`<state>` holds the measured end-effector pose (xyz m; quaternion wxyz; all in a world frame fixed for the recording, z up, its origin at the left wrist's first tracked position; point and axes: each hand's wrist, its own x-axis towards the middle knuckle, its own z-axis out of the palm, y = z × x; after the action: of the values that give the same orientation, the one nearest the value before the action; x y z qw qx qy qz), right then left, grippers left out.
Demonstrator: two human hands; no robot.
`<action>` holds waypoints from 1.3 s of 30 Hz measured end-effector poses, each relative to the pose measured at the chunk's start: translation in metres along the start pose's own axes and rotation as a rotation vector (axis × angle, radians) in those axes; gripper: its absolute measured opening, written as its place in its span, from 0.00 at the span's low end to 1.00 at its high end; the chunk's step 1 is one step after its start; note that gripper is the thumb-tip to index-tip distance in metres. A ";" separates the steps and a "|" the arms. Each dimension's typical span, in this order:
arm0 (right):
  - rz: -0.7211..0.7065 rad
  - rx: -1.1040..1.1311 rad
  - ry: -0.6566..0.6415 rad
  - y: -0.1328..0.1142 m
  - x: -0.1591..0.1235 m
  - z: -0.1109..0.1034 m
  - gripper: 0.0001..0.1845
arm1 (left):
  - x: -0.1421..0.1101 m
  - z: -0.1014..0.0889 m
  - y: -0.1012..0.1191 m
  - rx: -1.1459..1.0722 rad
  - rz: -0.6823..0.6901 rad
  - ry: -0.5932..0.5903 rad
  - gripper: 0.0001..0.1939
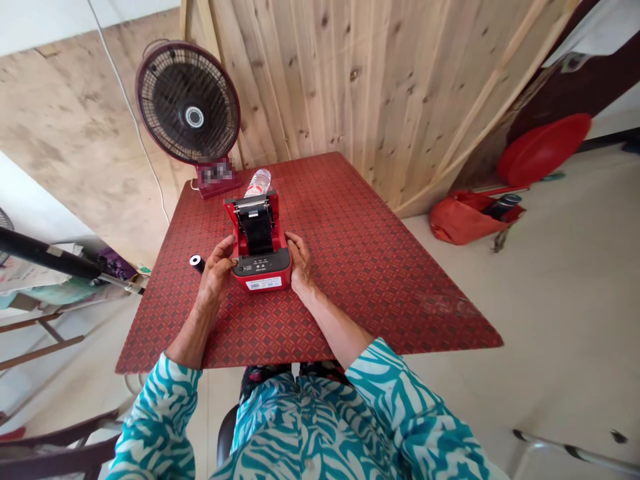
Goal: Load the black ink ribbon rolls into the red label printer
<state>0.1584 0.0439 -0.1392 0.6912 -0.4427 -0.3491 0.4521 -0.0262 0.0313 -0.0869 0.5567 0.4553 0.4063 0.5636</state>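
A red and black label printer (263, 267) sits on the red patterned table (360, 267), its lid raised and a black ribbon or film showing inside. My left hand (219, 265) holds its left side, fingers curled along the edge, with the thumb near the front left corner of the dark panel. On the opposite side, my right hand (299, 262) grips the red casing with bent fingers. Just left of my left hand lies a small black roll (197, 262) with a white end. A clear plastic bottle (259, 181) with a red and white label is behind the lid, partly hidden by it.
A dark red fan (193, 110) stands at the table's back left corner, against the wall. Wooden planks (345, 87) rise behind the table. On the floor to the right are a red bag (457, 217) and a red round basin or stool top (543, 150).
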 end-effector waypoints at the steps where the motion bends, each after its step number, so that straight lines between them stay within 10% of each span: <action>1: 0.001 0.002 -0.004 0.000 0.000 0.000 0.20 | -0.001 0.000 0.002 0.036 0.021 0.031 0.25; 5: -0.011 0.011 -0.032 0.003 0.002 -0.001 0.19 | -0.013 0.007 0.026 0.384 0.294 0.105 0.08; 9: -0.029 0.010 -0.038 0.008 0.004 0.000 0.19 | -0.026 0.021 0.061 0.782 0.457 -0.173 0.02; 14: -0.038 -0.003 -0.047 0.006 0.004 0.000 0.17 | -0.025 0.025 0.076 0.859 0.367 -0.268 0.05; 19: -0.025 -0.020 -0.045 0.005 0.006 -0.001 0.17 | -0.012 0.024 0.069 0.461 0.094 -0.321 0.20; 23: -0.009 -0.004 -0.055 0.006 0.005 -0.001 0.17 | 0.000 0.026 0.063 0.343 0.102 -0.349 0.15; 39: -0.013 -0.044 -0.051 0.007 0.005 -0.003 0.18 | 0.049 0.039 0.063 1.032 0.242 -0.413 0.06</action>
<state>0.1609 0.0491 -0.1465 0.6750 -0.4438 -0.3797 0.4508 -0.0030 0.0754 -0.0130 0.2614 0.8126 0.4564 0.2511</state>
